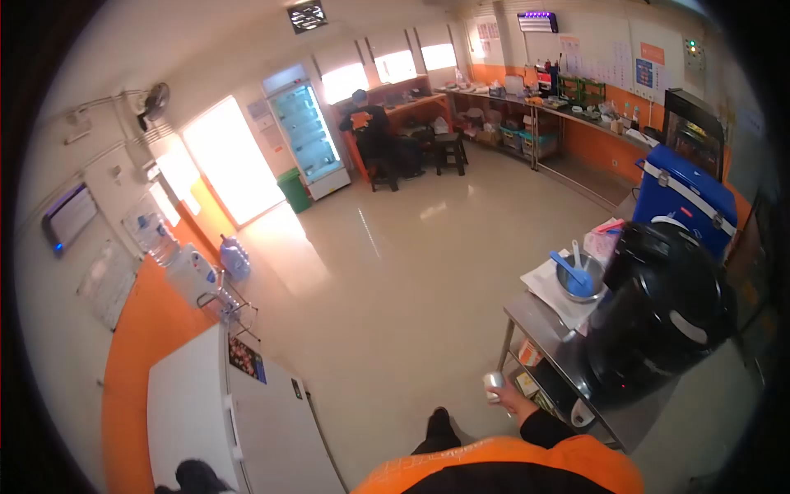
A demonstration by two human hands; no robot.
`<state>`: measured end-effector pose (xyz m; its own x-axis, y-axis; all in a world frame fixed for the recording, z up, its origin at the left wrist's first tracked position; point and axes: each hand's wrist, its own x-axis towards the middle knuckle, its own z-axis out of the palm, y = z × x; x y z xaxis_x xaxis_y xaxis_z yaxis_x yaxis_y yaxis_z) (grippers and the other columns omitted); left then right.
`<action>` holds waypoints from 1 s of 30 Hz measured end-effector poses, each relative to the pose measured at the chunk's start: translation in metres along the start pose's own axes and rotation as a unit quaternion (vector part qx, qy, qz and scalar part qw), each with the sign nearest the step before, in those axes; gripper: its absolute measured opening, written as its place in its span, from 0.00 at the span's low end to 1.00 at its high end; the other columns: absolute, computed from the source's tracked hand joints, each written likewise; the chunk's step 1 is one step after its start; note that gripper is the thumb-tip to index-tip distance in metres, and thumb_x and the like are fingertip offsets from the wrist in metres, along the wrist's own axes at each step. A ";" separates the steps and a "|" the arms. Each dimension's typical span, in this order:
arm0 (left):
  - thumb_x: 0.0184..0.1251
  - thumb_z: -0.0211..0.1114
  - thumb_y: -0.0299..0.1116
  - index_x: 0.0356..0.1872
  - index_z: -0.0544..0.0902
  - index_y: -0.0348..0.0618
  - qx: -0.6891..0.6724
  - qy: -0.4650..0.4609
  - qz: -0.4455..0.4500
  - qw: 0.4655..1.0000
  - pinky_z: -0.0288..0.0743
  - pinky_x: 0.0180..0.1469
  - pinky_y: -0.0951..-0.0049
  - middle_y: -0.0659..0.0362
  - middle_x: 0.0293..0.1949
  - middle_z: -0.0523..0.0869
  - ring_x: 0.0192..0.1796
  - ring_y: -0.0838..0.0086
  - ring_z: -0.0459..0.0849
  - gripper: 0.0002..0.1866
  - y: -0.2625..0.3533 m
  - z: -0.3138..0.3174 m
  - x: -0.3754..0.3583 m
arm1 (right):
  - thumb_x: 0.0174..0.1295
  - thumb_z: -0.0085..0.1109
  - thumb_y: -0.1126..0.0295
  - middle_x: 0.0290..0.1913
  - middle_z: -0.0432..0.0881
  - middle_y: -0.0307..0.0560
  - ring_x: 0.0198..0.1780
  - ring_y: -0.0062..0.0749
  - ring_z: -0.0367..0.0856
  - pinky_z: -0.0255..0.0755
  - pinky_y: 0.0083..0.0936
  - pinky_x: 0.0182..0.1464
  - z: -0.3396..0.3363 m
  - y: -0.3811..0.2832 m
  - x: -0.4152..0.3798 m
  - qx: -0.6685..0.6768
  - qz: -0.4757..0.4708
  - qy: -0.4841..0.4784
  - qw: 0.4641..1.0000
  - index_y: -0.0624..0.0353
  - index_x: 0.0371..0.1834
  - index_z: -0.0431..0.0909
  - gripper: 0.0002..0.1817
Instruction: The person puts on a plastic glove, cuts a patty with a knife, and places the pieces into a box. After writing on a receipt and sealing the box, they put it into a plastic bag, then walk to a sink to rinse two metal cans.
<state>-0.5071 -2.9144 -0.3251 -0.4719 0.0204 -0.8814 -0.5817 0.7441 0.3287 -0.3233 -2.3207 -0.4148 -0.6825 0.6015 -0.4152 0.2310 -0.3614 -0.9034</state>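
Note:
My right hand is low at the front, beside the steel table, with its fingers closed around a small whitish, shiny cup or can. A black sleeve covers that arm, and an orange garment shows across my body. My left hand does not show. Close to my right arm, the steel table carries a large black appliance with a rounded lid. Beside the appliance a metal bowl holds a blue scoop and a white-handled utensil.
A white chest freezer stands at left with a dark object on it. A blue cooler box sits behind the appliance. A person sits at the far counter near a glass-door fridge. Water bottles stand by the left wall.

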 end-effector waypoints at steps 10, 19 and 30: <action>0.47 0.77 0.69 0.49 0.85 0.33 0.251 -0.038 0.175 0.951 0.81 0.52 0.52 0.49 0.44 0.88 0.51 0.57 0.88 0.44 0.569 0.035 0.244 | 0.53 0.82 0.57 0.55 0.80 0.55 0.56 0.40 0.82 0.83 0.37 0.48 -0.005 -0.294 0.150 -0.177 -0.069 0.077 0.979 0.56 0.72 0.61 0.47; 0.52 0.75 0.68 0.51 0.82 0.25 0.347 -0.061 0.213 0.911 0.82 0.56 0.56 0.42 0.48 0.88 0.51 0.54 0.88 0.47 0.960 0.123 0.237 | 0.59 0.77 0.64 0.49 0.79 0.52 0.41 0.32 0.82 0.80 0.26 0.33 -0.148 -0.380 0.405 0.000 -0.093 0.388 0.917 0.56 0.56 0.67 0.29; 0.50 0.76 0.67 0.55 0.80 0.25 0.175 -0.055 0.064 0.981 0.81 0.55 0.56 0.41 0.50 0.87 0.51 0.54 0.89 0.49 1.118 0.172 0.356 | 0.56 0.79 0.56 0.44 0.78 0.44 0.40 0.27 0.79 0.76 0.25 0.33 -0.213 -0.662 0.832 0.006 -0.215 0.211 0.954 0.57 0.54 0.70 0.31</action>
<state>-1.2119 -1.9603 -0.3300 -0.4406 0.1870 -0.8780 -0.2503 0.9137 0.3202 -0.8961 -1.4291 -0.1852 -0.3716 0.9283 -0.0155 -0.0171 -0.0235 -0.9996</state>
